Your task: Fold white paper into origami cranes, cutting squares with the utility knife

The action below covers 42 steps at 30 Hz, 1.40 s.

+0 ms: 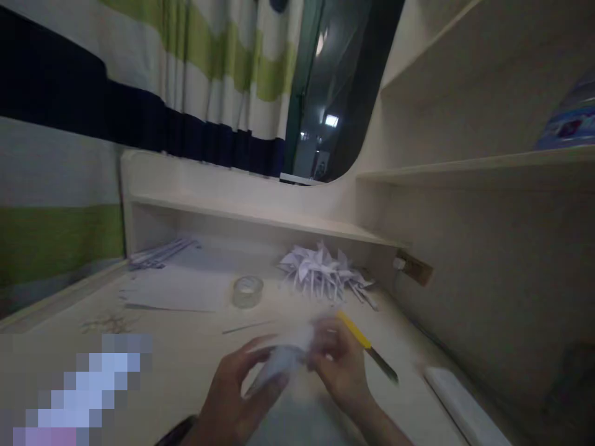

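A piece of white paper (281, 361), blurred by motion, is between my two hands over the front of the desk. My left hand (244, 384) curls around its left side, thumb below and fingers above. On the other side, the fingertips of my right hand (339, 359) pinch the paper's edge. Just right of that hand lies a knife with a yellow handle (354, 329), its dark blade pointing toward the front right. A thin stick (248, 326) lies behind my left hand. Further back stands a roll of clear tape (247, 292).
Several white paper pinwheels (320, 269) are heaped under the shelf (260, 217). White sheets (176, 288) and rolled paper sticks (162, 253) lie back left, with a small blurred pile (109, 323) nearer. A long white object (462, 402) lies front right, below a wall socket (414, 267).
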### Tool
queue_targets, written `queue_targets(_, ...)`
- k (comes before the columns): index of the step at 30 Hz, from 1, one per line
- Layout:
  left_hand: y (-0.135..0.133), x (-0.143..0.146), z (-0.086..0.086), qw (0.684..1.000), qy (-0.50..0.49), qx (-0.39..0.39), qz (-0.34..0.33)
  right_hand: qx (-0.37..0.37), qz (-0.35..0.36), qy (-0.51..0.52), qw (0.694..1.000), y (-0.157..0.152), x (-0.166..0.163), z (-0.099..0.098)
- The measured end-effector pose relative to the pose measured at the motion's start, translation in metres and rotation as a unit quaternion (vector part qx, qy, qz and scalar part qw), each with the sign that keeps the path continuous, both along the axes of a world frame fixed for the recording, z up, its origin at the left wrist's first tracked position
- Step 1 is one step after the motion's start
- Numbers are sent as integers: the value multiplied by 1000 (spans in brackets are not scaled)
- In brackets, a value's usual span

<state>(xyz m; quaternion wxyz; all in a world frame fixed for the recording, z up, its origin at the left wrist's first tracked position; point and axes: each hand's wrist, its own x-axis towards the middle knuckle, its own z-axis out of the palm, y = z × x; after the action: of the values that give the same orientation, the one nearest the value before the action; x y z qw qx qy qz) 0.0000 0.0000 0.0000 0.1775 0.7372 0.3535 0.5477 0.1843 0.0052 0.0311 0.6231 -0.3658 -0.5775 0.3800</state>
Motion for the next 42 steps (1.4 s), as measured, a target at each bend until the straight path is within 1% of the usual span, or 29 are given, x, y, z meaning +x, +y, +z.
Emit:
queue_targets(4,-1,-2,3,1000,-16,3,-4,5,1,-9,1000,1,1,-2)
queue_targets(8,-2,-1,6,999,-22,-5,-23,3,-9,-18,1000,1,0,-2)
queue_targets(11,-3,0,5,999,-31,-7,-10,4,-15,-24,1000,1,0,-2)
queue_targets(16,-1,-1,-3,1000,-4,-11,4,0,-15,-32,999,0,0,-1)
queue_targets(18,0,-3,-8,1000,16,-8,24,3,-12,-37,999,0,0,-1)
queue_targets(23,1,-5,-17,996,62,25,52,5,-4,-47,999,2,1,-2)
queue_targets(28,2,-7,-19,992,101,60,48,1,-4,-45,999,3,2,-4)
queue_targets(34,2,-9,-17,992,81,83,41,5,-16,-62,998,4,2,-7)
queue_targets(39,2,-9,-22,988,86,109,61,-7,-15,-50,999,5,4,-7)
queue_targets(42,2,-4,-26,991,88,85,44,3,-12,-40,999,6,7,-7)
